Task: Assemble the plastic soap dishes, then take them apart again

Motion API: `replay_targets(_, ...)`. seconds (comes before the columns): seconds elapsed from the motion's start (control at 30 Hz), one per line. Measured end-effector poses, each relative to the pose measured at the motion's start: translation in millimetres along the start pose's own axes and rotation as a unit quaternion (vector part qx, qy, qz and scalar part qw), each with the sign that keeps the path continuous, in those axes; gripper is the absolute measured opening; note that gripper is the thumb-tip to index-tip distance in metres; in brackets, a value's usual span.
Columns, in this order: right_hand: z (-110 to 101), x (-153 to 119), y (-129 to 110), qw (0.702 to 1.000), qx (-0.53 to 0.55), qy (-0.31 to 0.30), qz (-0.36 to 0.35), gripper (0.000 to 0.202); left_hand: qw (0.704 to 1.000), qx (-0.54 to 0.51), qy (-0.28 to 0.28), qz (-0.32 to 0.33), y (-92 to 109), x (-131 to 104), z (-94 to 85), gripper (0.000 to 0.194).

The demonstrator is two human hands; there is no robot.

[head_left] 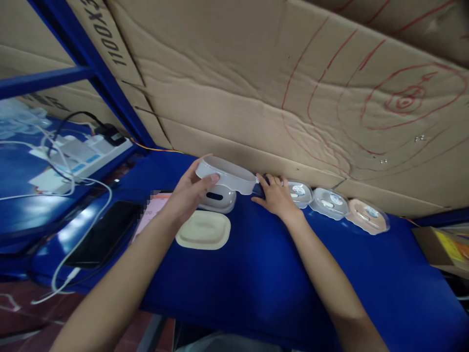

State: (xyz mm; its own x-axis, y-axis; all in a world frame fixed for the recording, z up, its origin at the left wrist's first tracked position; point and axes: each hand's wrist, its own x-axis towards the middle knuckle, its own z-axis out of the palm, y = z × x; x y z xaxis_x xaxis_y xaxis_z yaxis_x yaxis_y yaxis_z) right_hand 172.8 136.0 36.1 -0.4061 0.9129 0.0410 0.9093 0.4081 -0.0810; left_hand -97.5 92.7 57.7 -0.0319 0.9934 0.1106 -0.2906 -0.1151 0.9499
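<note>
Tilted up off the blue table, a whitish translucent oval container (229,177) is held at its left end by my left hand (192,188), thumb on its outer wall. Beneath it lies a grey lid (222,203) with a dark oval slot. Nearer to me is a cream oval lid (203,230), flat on the table. My right hand (275,195) has its fingers spread over a dark object (259,188) beside the container's right end; the hand partly hides it. Just right of that hand sits a clear-covered box (301,193).
Farther right stand a grey box (330,203) and a peach box (368,216). A cardboard wall (227,112) rises behind the blue table (256,274). At left are a phone (104,234), cables and a power strip (84,161); a carton (443,249) is at far right.
</note>
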Motion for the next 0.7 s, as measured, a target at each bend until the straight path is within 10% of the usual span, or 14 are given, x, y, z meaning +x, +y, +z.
replay_targets(0.4,-52,-8,9,0.963,0.251,0.069,-0.077,0.058,0.995,0.073,-0.055,-0.047,-11,-7,13.2,0.084)
replay_targets(0.7,-69,-28,-31,0.935,0.325,-0.04,-0.134,0.086,0.988,0.067,-0.135,-0.034,-21,-13,18.1,0.094)
